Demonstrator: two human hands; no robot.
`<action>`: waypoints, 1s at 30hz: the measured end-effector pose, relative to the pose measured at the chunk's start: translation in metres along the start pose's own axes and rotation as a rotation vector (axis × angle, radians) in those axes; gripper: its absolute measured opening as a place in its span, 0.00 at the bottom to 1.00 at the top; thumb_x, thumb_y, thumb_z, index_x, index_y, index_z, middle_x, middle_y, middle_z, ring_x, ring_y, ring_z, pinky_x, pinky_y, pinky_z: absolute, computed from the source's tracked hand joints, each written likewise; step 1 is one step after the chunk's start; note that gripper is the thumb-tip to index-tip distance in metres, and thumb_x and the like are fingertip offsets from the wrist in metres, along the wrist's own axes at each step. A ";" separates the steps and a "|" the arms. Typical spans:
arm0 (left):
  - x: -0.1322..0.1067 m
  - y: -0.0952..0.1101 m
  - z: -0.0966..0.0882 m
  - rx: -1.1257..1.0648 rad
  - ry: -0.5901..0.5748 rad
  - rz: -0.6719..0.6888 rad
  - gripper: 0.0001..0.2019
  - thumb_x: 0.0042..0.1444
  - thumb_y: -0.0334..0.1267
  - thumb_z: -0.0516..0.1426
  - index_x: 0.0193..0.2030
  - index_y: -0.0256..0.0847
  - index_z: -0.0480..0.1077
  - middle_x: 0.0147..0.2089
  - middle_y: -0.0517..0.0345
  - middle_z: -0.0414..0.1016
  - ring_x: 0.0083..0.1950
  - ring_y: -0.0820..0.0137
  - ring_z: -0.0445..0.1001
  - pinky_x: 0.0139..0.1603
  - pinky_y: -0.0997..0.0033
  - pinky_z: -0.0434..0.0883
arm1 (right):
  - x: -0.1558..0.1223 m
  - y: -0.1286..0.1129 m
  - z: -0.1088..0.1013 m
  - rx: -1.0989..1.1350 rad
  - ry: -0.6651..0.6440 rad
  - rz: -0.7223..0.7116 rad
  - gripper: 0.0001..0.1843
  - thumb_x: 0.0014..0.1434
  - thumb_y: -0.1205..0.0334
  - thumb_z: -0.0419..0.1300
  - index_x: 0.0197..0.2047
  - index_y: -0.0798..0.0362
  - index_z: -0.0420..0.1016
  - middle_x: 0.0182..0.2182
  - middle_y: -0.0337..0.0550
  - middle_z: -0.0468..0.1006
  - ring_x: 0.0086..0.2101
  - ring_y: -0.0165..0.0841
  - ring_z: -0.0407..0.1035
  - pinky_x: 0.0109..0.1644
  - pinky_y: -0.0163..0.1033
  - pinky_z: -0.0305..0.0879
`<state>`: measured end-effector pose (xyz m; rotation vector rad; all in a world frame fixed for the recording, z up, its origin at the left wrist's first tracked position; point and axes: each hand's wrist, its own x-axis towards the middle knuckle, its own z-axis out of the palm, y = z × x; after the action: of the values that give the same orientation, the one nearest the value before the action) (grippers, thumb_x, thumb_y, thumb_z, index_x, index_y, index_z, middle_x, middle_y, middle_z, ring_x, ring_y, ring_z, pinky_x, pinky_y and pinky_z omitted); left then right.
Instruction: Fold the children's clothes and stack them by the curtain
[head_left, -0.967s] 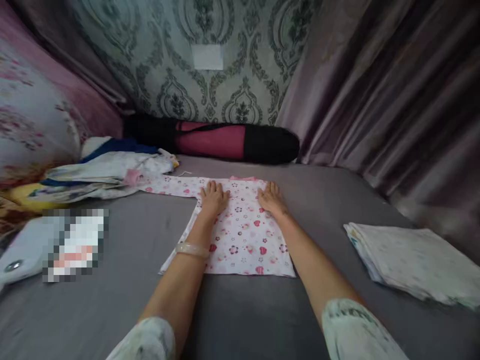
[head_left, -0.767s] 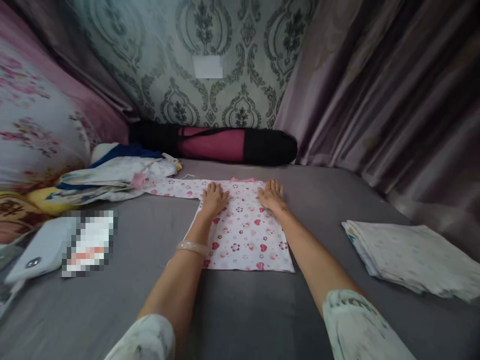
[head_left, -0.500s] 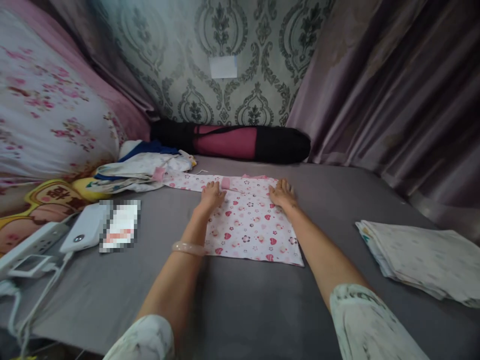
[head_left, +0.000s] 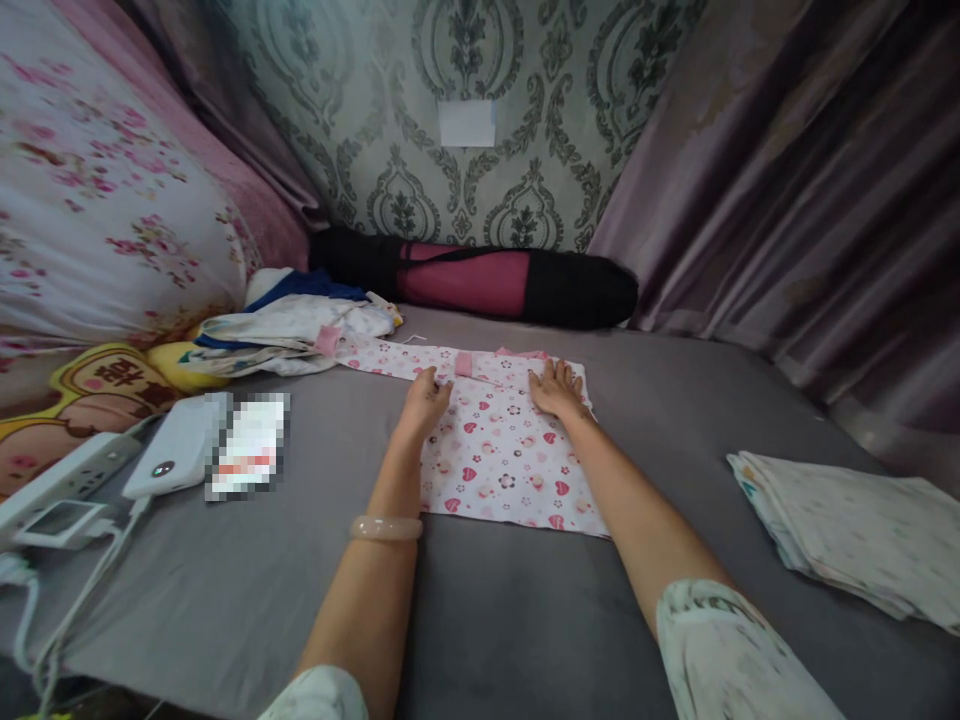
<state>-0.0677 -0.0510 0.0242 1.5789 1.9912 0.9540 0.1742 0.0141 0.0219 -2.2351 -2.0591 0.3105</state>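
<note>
A white child's long-sleeved top (head_left: 510, 450) with pink and red hearts and flowers lies flat in front of me, its pink collar at the far side. One sleeve (head_left: 382, 357) stretches left to a pink cuff (head_left: 328, 341). The other is folded across the chest, its pink cuff (head_left: 463, 364) near the middle. My left hand (head_left: 426, 402) rests on its side at the top's left edge, below the sleeve, thumb and fingers apart. Flat on the upper right of the top lies my right hand (head_left: 556, 388), fingers spread.
Crumpled clothes (head_left: 292, 325) lie at the back left, beside a yellow plush (head_left: 112, 385). Nearer are a power strip (head_left: 71, 475), a white power bank (head_left: 176, 445) and a blurred-out item (head_left: 247, 445). A long black-and-pink bag (head_left: 465, 280) lies along the wall. Folded cloth (head_left: 847, 530) sits right.
My left hand has rolled from lying palm-down onto its side at the top's edge. My right hand has slid slightly inward on the fabric. The view has shifted a little.
</note>
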 end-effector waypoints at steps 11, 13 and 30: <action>0.005 0.001 -0.011 -0.083 0.029 -0.106 0.26 0.60 0.39 0.54 0.63 0.32 0.62 0.55 0.39 0.73 0.56 0.58 0.72 0.56 0.62 0.67 | -0.017 -0.094 0.015 -0.020 -0.019 -0.429 0.33 0.68 0.50 0.32 0.72 0.54 0.41 0.71 0.49 0.37 0.68 0.42 0.31 0.68 0.56 0.30; 0.005 0.000 -0.011 -0.078 0.039 -0.105 0.25 0.59 0.39 0.55 0.63 0.33 0.62 0.55 0.40 0.73 0.57 0.58 0.71 0.57 0.62 0.66 | -0.018 -0.103 0.020 -0.020 -0.069 -0.414 0.33 0.68 0.49 0.32 0.72 0.52 0.41 0.71 0.48 0.38 0.68 0.42 0.32 0.68 0.56 0.29; 0.010 -0.008 -0.009 -0.069 0.024 -0.108 0.26 0.60 0.40 0.53 0.63 0.30 0.61 0.57 0.38 0.72 0.57 0.58 0.71 0.57 0.63 0.66 | -0.011 -0.134 0.013 0.018 0.019 -0.488 0.34 0.69 0.49 0.35 0.68 0.63 0.53 0.69 0.54 0.46 0.68 0.42 0.36 0.68 0.55 0.28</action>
<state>-0.0823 -0.0451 0.0254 1.4146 2.0155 0.9920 0.0399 0.0146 0.0371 -1.6365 -2.4795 0.2607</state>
